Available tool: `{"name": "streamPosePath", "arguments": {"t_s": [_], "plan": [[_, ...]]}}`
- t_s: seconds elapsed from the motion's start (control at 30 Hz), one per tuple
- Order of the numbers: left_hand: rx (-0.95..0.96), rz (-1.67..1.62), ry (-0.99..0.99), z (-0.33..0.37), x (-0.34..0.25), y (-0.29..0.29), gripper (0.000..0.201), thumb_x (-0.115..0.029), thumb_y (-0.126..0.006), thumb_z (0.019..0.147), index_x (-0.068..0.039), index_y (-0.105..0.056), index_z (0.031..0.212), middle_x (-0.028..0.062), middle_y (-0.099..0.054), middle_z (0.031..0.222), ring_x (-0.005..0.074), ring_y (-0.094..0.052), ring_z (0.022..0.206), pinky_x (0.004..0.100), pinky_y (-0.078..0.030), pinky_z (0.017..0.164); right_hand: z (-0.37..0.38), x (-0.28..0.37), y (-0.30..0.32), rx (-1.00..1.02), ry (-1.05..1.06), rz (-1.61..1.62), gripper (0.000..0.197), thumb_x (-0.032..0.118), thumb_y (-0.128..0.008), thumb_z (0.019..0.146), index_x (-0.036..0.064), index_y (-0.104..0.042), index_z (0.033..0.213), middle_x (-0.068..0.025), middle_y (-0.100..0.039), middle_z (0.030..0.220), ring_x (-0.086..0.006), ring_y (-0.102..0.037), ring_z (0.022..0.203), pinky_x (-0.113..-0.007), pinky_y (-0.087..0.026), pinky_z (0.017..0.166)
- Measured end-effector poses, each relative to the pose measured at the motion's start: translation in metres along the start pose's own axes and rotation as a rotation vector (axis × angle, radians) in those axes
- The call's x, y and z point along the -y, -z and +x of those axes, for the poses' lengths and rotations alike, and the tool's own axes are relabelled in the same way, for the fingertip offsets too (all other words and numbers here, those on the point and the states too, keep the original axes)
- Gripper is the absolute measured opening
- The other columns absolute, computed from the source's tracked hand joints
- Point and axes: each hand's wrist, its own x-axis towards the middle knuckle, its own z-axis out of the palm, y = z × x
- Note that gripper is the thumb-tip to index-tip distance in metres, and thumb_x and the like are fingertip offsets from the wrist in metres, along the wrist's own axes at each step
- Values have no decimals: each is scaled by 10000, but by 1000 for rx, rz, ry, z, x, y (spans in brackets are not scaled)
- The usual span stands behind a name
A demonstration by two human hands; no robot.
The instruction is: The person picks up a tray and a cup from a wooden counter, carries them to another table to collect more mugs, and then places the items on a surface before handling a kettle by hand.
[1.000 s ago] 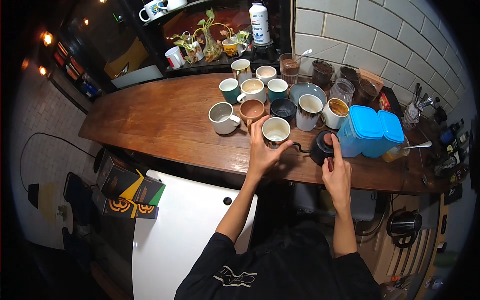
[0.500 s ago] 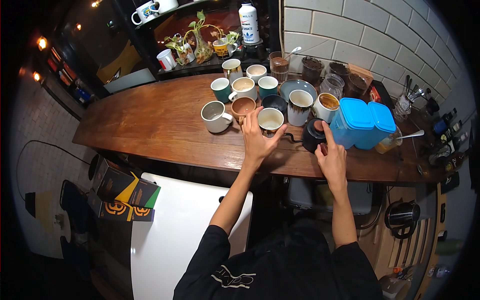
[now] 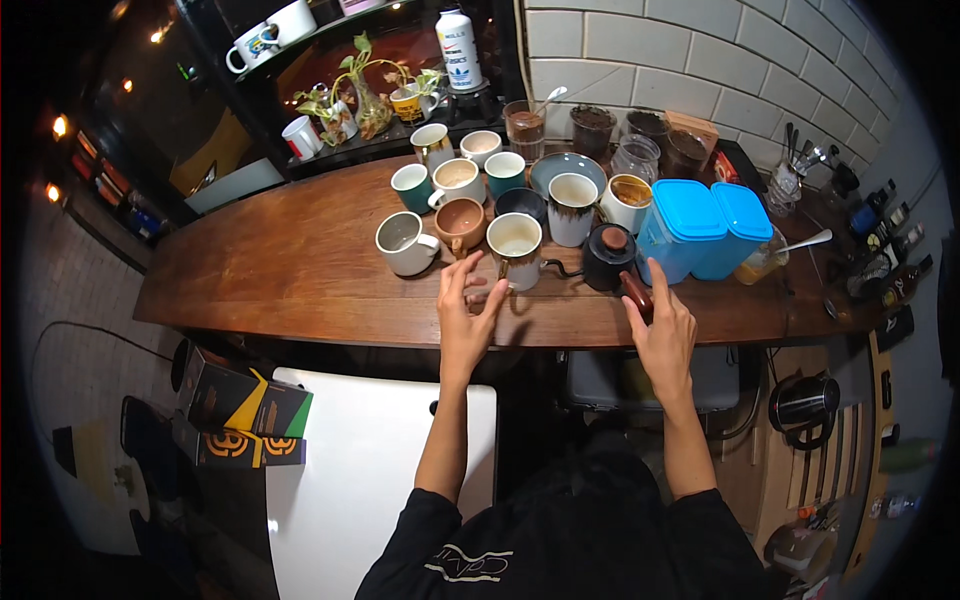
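Observation:
A tall cream-and-grey mug [image 3: 518, 262] stands near the counter's front edge. My left hand [image 3: 464, 318] is open just in front of it, fingers apart, thumb close to its lower side. To the mug's right sits a small black gooseneck kettle [image 3: 603, 270] with a wooden lid knob; its thin spout points toward the mug. My right hand [image 3: 664, 335] is open beside the kettle's brown handle [image 3: 636, 293], with thumb and forefinger spread on either side; whether they touch it is hard to tell. A brown cup [image 3: 460, 226] and a grey-white mug [image 3: 407, 245] stand left of the tall mug.
Several more cups and a blue-grey plate [image 3: 567, 173] crowd behind. Two blue-lidded containers [image 3: 690, 235] stand right of the kettle. Glass jars of dark grounds [image 3: 592, 130] line the tiled wall. A white table [image 3: 380, 450] is below the wooden counter [image 3: 270, 265].
My left hand has let go of the tall mug's rim and drawn back toward me. My right hand has come down from near the kettle's lid to its handle. The view has shifted slightly.

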Motion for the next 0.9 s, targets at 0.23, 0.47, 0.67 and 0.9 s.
{"name": "streamPosePath", "arguments": {"t_s": [0.23, 0.47, 0.67, 0.9], "plan": [[-13, -121, 30, -2, 12, -10, 319, -50, -703, 804, -20, -621, 1111, 77, -567, 983, 101, -592, 734, 213, -495, 571, -1, 2, 3, 30, -1, 174, 412, 84, -622, 843, -30, -482, 1214, -206, -649, 992, -399, -617, 867, -443, -489, 692], [-113, -40, 3, -4, 0, -12, 261, -57, -660, 845, -1, -614, 1095, 66, -565, 981, 115, -587, 857, 220, -490, 643, -7, -4, 14, 44, -44, 124, 509, 178, -665, 827, -38, -457, 1239, -207, -648, 864, -408, -616, 776, -445, -479, 642], [-173, -326, -107, -28, -45, -44, 66, -26, -592, 894, 28, -591, 933, 48, -582, 845, 73, -535, 698, 195, -422, 589, -36, -32, 50, 145, -161, 257, 498, 186, -672, 821, 27, -478, 1251, -149, -591, 698, -356, -605, 657, -423, -471, 599], [664, -599, -133, -93, -118, -177, 74, 17, -567, 880, 67, -606, 844, 91, -596, 822, 113, -594, 650, 219, -497, 564, -100, -106, 138, 117, -420, 325, 399, 137, -692, 809, 44, -538, 1166, -121, -608, 714, -233, -577, 550, -353, -442, 549]]}}
